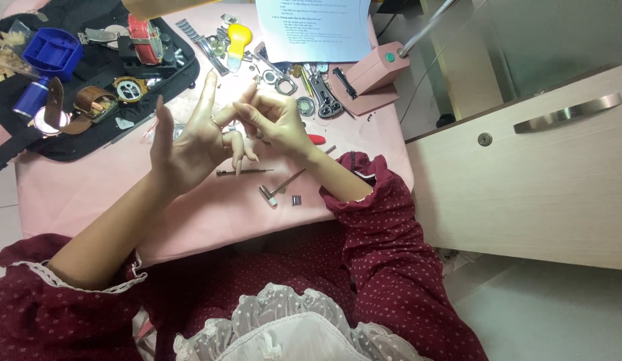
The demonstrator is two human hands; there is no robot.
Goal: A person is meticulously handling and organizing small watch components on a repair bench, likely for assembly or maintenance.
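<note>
Both hands are raised together above the pink table [90, 194]. My left hand [187, 144] is open with its palm turned up and fingers spread, and it has a thin ring on one finger. My right hand [277, 120] has its fingers curled, and their tips touch the left hand's bent fingers. I cannot tell whether a small part is pinched between them. Below the hands lie a thin pin tool [242, 172], a small hammer [279, 187] and a tiny metal piece [296, 200]. A red-handled tool [317, 139] shows behind my right wrist.
A black tool case [97, 144] at the back left holds a blue holder [53, 52], watches and straps. Several metal tools, a yellow tool [238, 37], a paper sheet [317, 30] and a pink lamp base [372, 70] lie at the back. A white drawer cabinet [525, 187] stands at the right.
</note>
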